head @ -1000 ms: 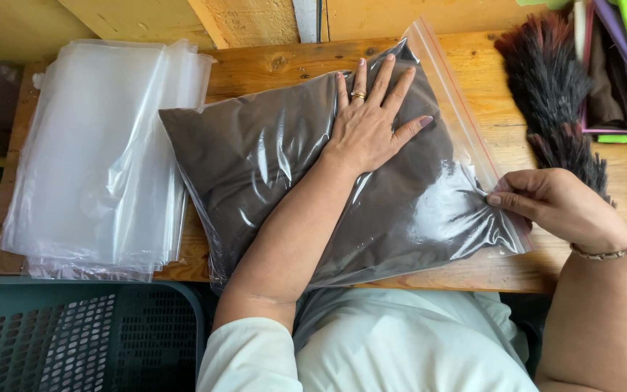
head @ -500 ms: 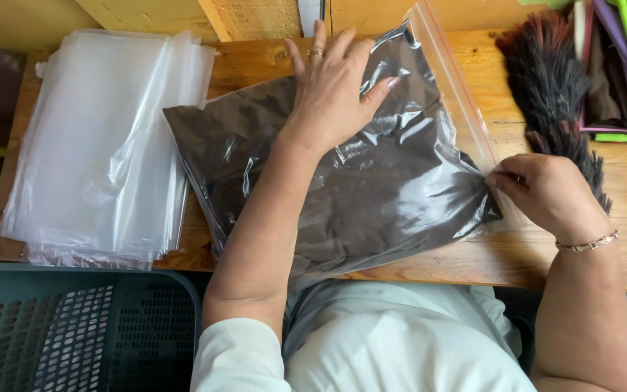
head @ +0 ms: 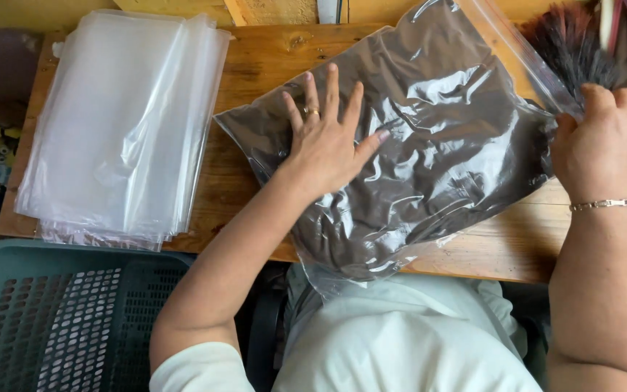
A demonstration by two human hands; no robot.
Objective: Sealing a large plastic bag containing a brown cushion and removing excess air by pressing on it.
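While the left hand (head: 328, 141) is laid flat with fingers spread on the clear plastic bag (head: 429, 145), its forearm is stretched diagonally up from the lower left, and a ring is seen on one finger. The bag, filled with a dark brown fabric, is spread across the wooden table (head: 255, 65), its lower corner hanging over the near edge. The right hand (head: 600, 141) is curled at the bag's right edge, by the zip strip; the edge seems to be pinched between thumb and fingers, though the fingertips are hidden behind the knuckles. A bracelet is worn on that wrist.

Compared with half a second ago, the left hand has been drawn down from the bag's upper part toward its middle, and the right hand has been shifted upward along the right edge. A stack of empty clear bags (head: 121, 123) is left unmoved at the table's left end, with a teal basket (head: 52, 319) below.
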